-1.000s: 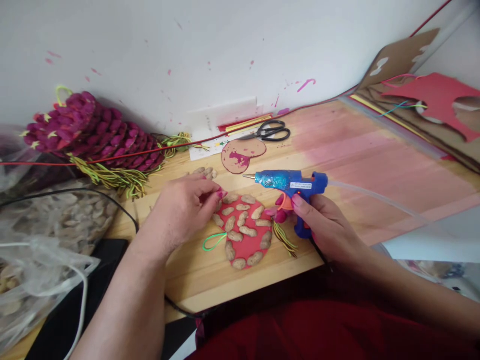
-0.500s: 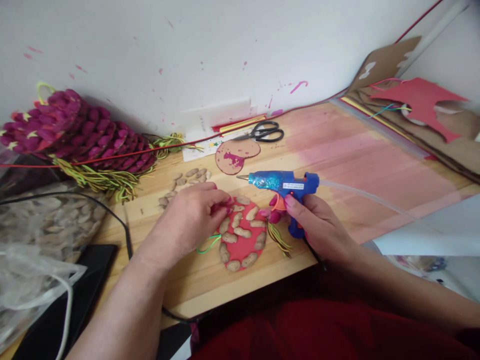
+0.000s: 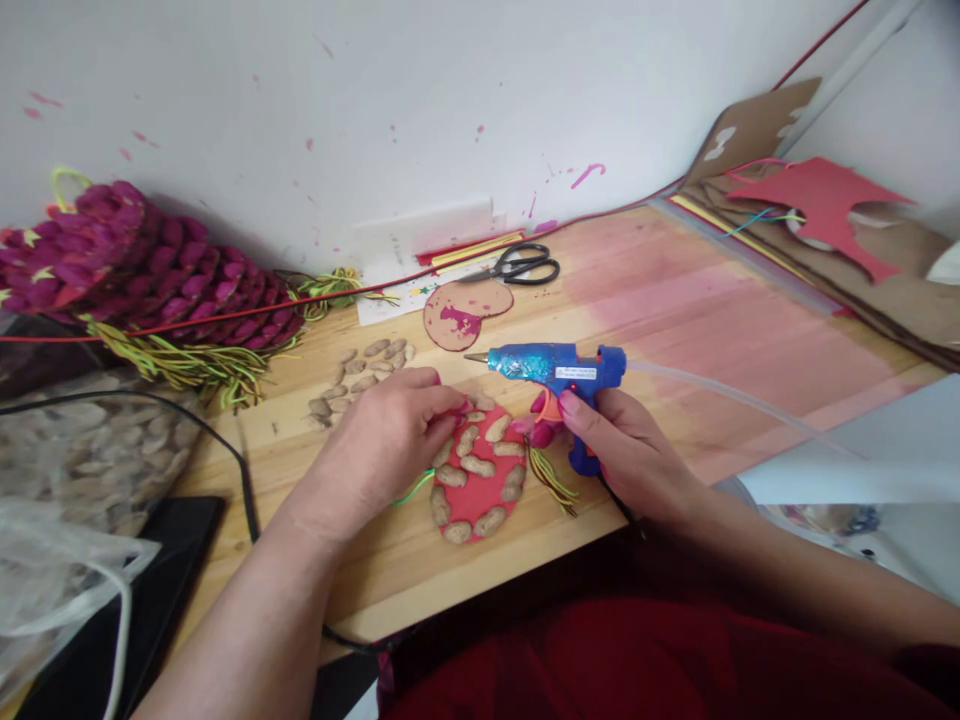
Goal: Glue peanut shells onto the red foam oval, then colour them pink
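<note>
The left hand (image 3: 382,440) bunches its fingertips (image 3: 448,408) narrowly onto the rim of the peanut-studded red disc (image 3: 484,490) spreading just right of them, loose peanuts (image 3: 364,375) beyond its knuckles, while the right hand (image 3: 630,450) grips the blue glue gun (image 3: 555,365), nozzle aimed over the left fingertips.

A blue glue gun (image 3: 551,368), its red light lit, sits level with nozzle toward nine o'clock, just at twelve o'clock of a flat red oval (image 3: 481,492) on the surface, studded with peanut shells (image 3: 450,476).
</note>
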{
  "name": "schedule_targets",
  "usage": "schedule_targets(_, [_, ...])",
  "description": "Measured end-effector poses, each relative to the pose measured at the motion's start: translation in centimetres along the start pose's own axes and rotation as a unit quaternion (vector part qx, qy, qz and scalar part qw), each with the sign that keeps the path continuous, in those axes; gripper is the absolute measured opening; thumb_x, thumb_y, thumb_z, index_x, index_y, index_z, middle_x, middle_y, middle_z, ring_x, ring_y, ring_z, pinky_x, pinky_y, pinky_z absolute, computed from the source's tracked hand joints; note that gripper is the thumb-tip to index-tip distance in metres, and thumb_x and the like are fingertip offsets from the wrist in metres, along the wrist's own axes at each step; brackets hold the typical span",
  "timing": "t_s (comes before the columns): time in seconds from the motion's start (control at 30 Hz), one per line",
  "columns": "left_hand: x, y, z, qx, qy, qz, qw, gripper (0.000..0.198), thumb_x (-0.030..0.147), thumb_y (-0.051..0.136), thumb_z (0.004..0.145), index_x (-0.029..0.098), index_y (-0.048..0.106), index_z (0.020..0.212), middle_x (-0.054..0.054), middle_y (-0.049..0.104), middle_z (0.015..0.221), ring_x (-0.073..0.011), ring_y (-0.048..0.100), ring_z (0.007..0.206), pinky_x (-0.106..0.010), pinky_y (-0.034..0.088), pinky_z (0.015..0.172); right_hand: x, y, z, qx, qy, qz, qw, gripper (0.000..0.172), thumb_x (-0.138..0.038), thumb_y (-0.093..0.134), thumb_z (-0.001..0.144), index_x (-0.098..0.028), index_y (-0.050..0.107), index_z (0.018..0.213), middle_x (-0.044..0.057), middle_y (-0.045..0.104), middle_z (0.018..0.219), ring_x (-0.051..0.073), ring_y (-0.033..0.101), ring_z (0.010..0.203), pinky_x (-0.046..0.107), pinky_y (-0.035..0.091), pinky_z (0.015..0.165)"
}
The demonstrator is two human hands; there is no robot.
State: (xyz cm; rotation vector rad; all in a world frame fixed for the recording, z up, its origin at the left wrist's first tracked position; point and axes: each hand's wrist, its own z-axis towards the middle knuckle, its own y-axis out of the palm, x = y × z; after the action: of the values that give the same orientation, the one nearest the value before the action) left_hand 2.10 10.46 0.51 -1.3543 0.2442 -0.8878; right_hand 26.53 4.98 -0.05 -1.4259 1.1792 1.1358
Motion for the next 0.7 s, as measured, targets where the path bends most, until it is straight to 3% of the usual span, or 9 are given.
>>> schedule_targets(0.47, [0.1, -0.3, 0.1, -0.002, -0.006, -0.021, 1.000, 0.016, 0.019, 0.059, 0.091, 0.020, 0.075, 0.090, -0.002, 0.060, 0.072, -0.0128, 0.055, 0.066, -0.026, 0.039, 0.059, -0.1, 0.0, 0.0, 0.011, 0.006, -0.012, 1.000, 0.040, -0.061, 0.058, 0.091, -0.023, 0.059, 0.077, 0.000, 0.062, 0.067, 0.016, 0.057, 0.063, 0.027, 0.038, 0.052])
schedule_targets(0.7, [-0.3, -2.7, -0.1, 0.070, -0.080, 0.003, 0.994, 0.022, 0.024, 0.055, 0.092, 0.019, 0.073, 0.080, -0.003, 0.062, 0.073, -0.0133, 0.055, 0.063, -0.027, 0.039, 0.058, 0.2, 0.0, 0.0, 0.018, 0.011, 0.007, 1.000, 0.041, -0.063, 0.060, 0.088, -0.023, 0.066, 0.085, 0.002, 0.067, 0.070, 0.019, 0.062, 0.068, 0.029, 0.045, 0.055])
